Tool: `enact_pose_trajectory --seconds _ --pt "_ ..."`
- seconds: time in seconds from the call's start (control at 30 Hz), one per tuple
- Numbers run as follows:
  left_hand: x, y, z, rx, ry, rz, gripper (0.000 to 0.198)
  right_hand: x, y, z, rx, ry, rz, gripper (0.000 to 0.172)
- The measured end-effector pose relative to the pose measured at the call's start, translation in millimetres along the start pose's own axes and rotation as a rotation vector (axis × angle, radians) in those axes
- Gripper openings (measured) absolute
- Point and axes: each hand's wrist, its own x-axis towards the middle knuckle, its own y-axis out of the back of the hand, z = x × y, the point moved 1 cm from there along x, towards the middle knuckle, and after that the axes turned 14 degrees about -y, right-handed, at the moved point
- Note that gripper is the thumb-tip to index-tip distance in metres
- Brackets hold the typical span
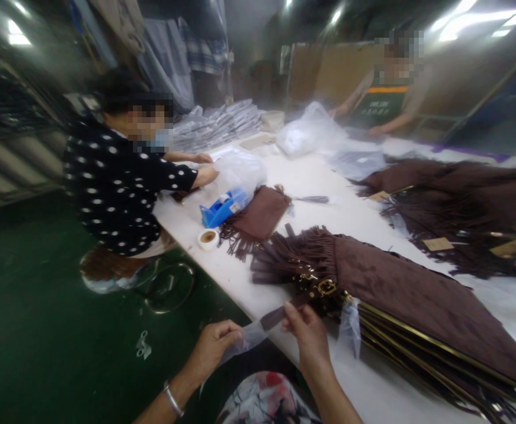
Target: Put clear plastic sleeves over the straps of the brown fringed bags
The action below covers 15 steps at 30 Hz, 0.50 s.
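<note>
My left hand [214, 347] pinches a narrow clear plastic sleeve [254, 334] at the table's edge. In my right hand [308, 337] is a dark brown strap [273, 318], held between thumb and fingers. The strap's end lies at or inside the mouth of the sleeve; which one I cannot tell. Beyond my right hand lies a stack of brown fringed bags [399, 277] with gold zips, and a gold clasp [326, 287] shows near the fingers. Another bit of clear plastic [350, 327] hangs from the stack.
A blue tape dispenser [222, 207], a tape roll [208, 238] and a brown fringed pouch [264, 213] lie on the white table [311, 176]. More brown bags [470, 200] with tags are piled right. Two people work at the far side and left; a stool [108, 268] stands left.
</note>
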Motion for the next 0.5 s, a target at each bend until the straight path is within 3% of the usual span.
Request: enact_pose_trajectory --seconds 0.5 --pt "-2.5 -7.3 -0.5 -0.157 0.070 0.017 0.032 1.4 3.8 -1.2 -0.131 0.064 0.001 0.033"
